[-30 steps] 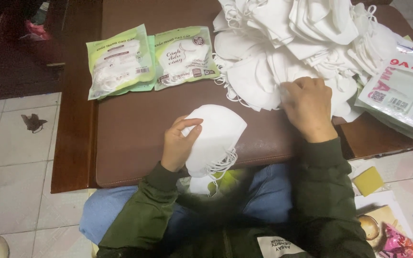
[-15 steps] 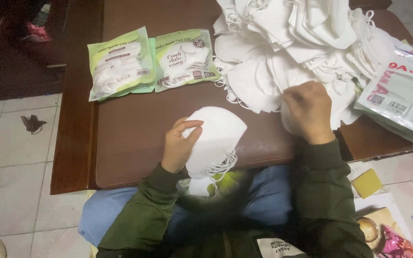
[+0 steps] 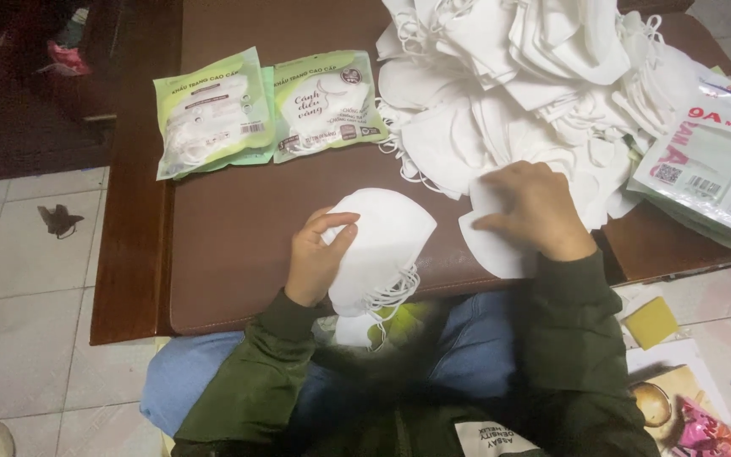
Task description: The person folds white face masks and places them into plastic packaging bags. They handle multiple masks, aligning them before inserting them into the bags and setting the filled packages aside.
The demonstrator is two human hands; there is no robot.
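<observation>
Masks (image 3: 380, 245), folded and white, are held in a small stack at the near edge of the brown surface (image 3: 239, 254); the stack is pinched by the left hand (image 3: 316, 258), its grip clamped on it; a single mask (image 3: 494, 244) is pressed under the right hand (image 3: 535, 207), fingers closed on its edge beside the pile (image 3: 535, 85); edges are best squared and ear loops kept untangled; two green packets (image 3: 268, 110) lie well apart.
</observation>
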